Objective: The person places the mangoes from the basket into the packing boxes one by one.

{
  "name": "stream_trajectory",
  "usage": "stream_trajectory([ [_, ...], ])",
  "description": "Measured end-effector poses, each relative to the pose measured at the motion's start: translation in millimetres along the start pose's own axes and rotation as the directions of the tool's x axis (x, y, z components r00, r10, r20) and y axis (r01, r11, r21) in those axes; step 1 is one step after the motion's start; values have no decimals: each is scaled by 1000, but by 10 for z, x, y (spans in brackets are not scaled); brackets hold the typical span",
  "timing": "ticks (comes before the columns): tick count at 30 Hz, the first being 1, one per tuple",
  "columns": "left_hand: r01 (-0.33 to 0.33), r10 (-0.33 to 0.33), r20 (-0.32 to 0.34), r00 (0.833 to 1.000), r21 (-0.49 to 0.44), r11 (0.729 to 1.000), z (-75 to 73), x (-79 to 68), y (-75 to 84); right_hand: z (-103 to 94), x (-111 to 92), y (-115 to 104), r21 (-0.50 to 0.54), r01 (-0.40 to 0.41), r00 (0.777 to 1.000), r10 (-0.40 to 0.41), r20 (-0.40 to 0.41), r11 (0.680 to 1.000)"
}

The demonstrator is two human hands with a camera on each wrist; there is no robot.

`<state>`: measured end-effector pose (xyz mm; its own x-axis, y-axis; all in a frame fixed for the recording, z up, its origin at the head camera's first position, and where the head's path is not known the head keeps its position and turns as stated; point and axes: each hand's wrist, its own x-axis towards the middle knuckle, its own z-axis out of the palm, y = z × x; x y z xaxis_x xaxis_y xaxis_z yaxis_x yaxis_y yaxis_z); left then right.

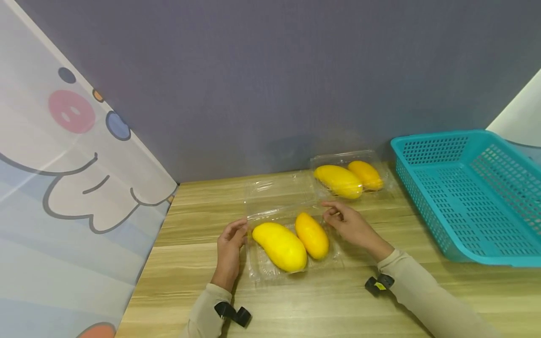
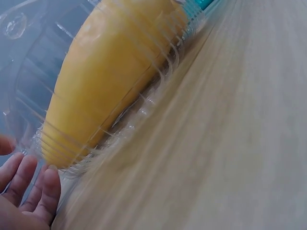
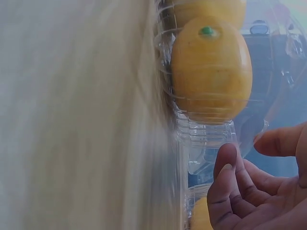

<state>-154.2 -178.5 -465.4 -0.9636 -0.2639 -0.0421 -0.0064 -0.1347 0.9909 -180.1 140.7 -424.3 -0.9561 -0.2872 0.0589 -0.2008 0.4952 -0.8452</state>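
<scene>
A clear plastic clamshell box (image 1: 270,277) lies on the table with its lid (image 1: 274,195) folded back toward the wall. In its tray are a large yellow mango (image 1: 281,246) and a smaller, deeper yellow mango (image 1: 313,234), whose green stem end shows in the right wrist view. My left hand (image 1: 230,244) touches the tray's left side near the hinge, fingers (image 2: 45,194) fairly straight against the plastic. At the back right corner is my right hand (image 1: 351,227), fingertips (image 3: 225,155) at the plastic edge and thumb apart from them; exact contact is hard to see.
Behind and to the right, a second clear box (image 1: 355,155) holds two more mangoes (image 1: 338,180). A turquoise perforated basket (image 1: 460,246) stands at the right. A grey wall (image 1: 274,94) bounds the table at the back, a cartoon-printed panel (image 1: 84,188) at the left.
</scene>
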Motion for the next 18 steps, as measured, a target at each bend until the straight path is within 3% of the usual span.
stream_trajectory([
  [7, 7, -7, -24, 1000, -12, 1000, 1, -6, -6, 9, -27, -8, -19, 8, 1000, -8, 11, 1000],
  [14, -7, 1, -112, 994, -50, 999, -12, 9, 6, 38, -46, -47, -39, 34, 999, -33, 27, 999],
  [18, 25, -27, -89, 996, -25, 999, -48, 33, 24, 34, -51, -67, -30, 31, 998, -29, 64, 999],
])
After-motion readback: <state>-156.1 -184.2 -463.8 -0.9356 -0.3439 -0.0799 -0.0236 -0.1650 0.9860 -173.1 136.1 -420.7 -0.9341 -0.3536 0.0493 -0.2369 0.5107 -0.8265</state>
